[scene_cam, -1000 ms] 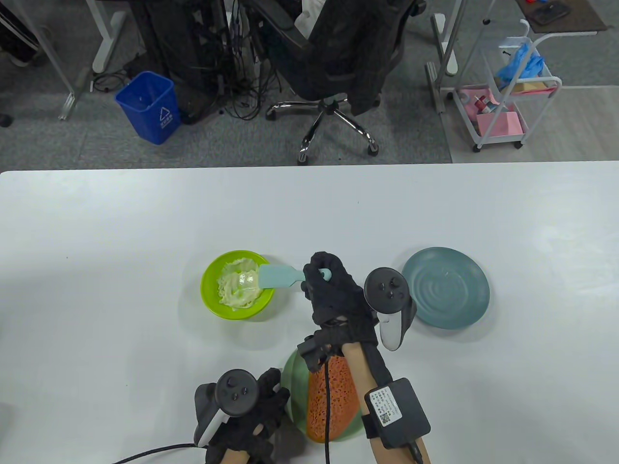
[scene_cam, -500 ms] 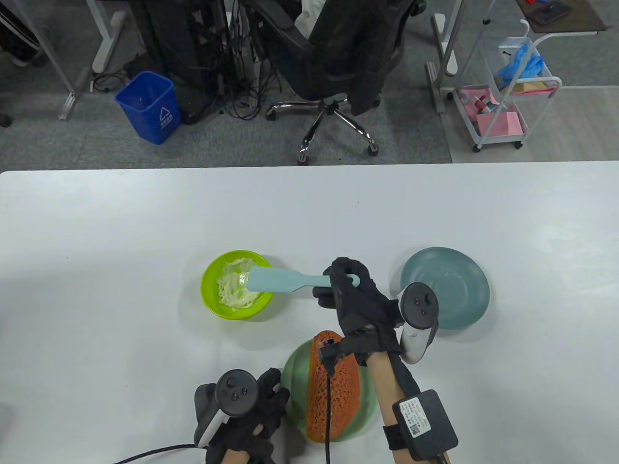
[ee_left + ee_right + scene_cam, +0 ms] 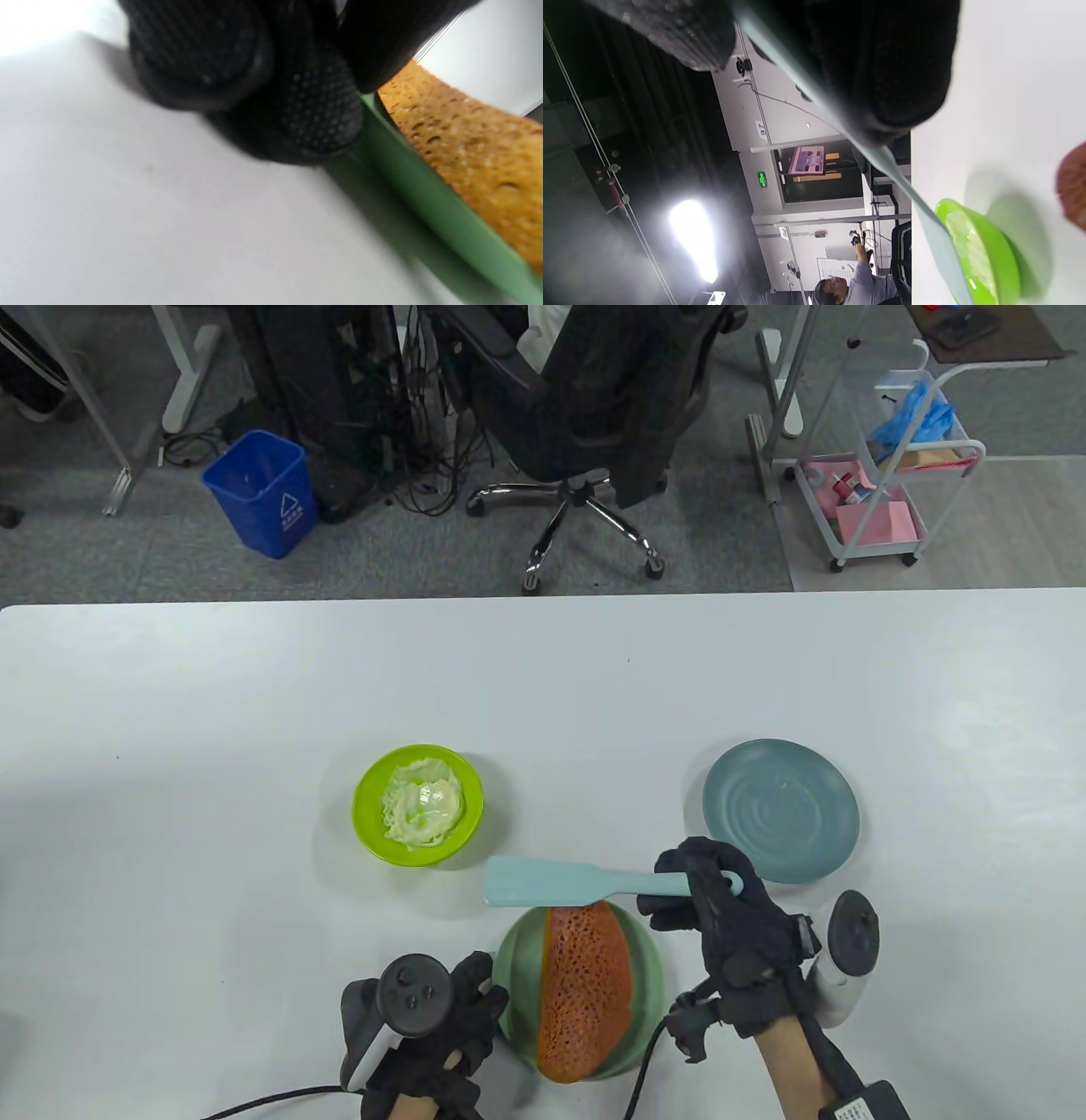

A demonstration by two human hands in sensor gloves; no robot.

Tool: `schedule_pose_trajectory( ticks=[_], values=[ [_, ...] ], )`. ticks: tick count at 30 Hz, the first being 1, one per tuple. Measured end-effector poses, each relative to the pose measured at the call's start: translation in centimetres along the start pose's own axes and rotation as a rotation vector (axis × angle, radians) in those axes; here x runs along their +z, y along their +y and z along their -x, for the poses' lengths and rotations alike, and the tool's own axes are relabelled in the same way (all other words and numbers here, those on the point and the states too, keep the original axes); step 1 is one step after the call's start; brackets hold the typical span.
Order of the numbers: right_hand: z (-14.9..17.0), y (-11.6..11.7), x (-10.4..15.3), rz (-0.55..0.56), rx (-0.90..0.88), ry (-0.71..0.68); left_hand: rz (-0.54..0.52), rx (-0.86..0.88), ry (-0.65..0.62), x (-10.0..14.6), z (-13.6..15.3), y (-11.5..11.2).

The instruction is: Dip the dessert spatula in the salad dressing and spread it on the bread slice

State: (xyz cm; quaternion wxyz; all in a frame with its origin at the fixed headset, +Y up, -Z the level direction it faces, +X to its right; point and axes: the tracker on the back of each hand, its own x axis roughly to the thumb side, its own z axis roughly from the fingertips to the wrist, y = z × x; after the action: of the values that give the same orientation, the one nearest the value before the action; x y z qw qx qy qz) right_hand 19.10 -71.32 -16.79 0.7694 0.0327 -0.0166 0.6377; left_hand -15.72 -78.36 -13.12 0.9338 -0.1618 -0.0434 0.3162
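Fingers of the right hand curl around the handle end of the spatula, holding it clear of the table. Its pale teal blade points to the table view's left and hangs over the far edge of the bread; whether blade and bread touch cannot be told. Any dressing on the blade is too faint to make out. In the right wrist view the handle runs down from between the gloved fingers toward the lime bowl. That bowl sits well apart from the bread, up and to the left in the table view, with pale dressing piled inside. The bread lies lengthwise on a green plate, its porous orange-brown face up. At the plate's left edge rests the left hand, fingers bent and spread; the left wrist view shows a fingertip pressed against the plate's rim, gripping nothing. A blue-grey plate stands to the right, just beyond the right hand.
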Motion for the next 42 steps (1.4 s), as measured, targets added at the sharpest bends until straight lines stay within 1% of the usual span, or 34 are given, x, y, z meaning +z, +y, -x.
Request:
schedule_pose_trajectory(
  ticks=[5,10,15,19,22,38,42],
  values=[
    [1.7,-3.1,2.1,0.077,-0.063,-0.003,-0.001,0.000,0.001,0.0,0.0,0.0],
    [3.1,-5.0,3.3,0.122,-0.091,0.006,-0.001,0.000,0.001,0.0,0.0,0.0],
    [4.1,-5.4,3.7,0.133,-0.096,-0.010,0.001,0.006,0.004,0.0,0.0,0.0],
    [4.2,-5.8,3.8,0.139,-0.117,-0.009,0.001,0.007,0.005,0.1,0.0,0.0],
    [4.2,-6.0,4.0,0.159,-0.100,-0.010,0.001,0.007,0.005,0.1,0.0,0.0],
    [4.7,-6.1,4.2,0.170,-0.033,0.003,0.001,0.009,0.006,0.0,0.0,0.0],
    [4.3,-6.5,4.3,0.203,-0.004,-0.017,0.001,0.009,0.006,0.0,0.0,0.0]
  ],
)
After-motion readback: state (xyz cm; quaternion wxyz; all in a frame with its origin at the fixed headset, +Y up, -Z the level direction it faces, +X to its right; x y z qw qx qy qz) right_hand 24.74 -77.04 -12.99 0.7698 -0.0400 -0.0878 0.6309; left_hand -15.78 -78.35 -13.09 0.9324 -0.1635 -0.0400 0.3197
